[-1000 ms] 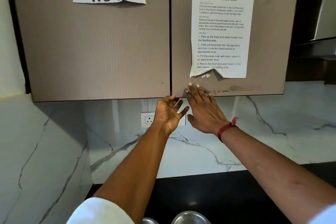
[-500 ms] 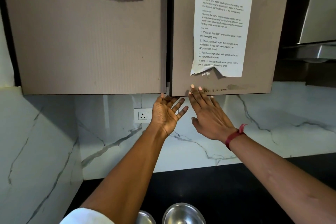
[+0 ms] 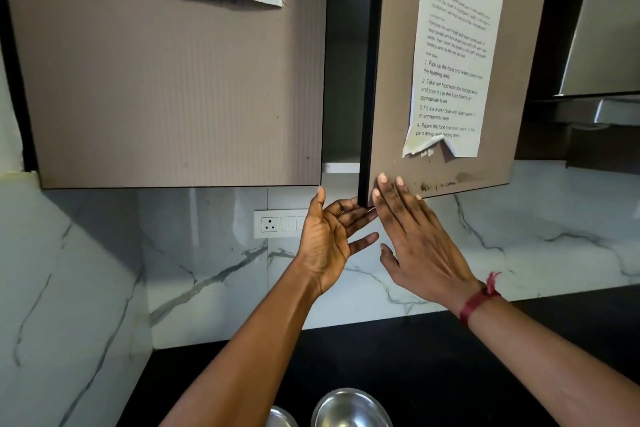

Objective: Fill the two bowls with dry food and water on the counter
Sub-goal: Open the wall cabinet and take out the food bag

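Two steel bowls stand on the black counter [image 3: 450,357] at the bottom edge: a larger one [image 3: 351,407] and a smaller one [image 3: 281,418] partly cut off to its left. Above, the right cupboard door [image 3: 388,97] is swung partly out, showing a dark shelf space [image 3: 343,62] behind. My right hand [image 3: 415,243] lies flat with straight fingers on the door's lower corner. My left hand [image 3: 329,236] is palm up just under that corner, fingers straight, fingertips at the door's bottom edge. No food or water container shows.
The left cupboard door [image 3: 173,87], labelled WS 19, is closed. A task sheet [image 3: 453,55] is taped to the right door. A wall socket [image 3: 277,224] sits on the marble backsplash. A steel hood [image 3: 602,45] hangs at the right.
The right cupboard door has swung outward from closed, opening a gap onto the shelf. Both hands stayed at its lower corner and more of the bowls came into view.
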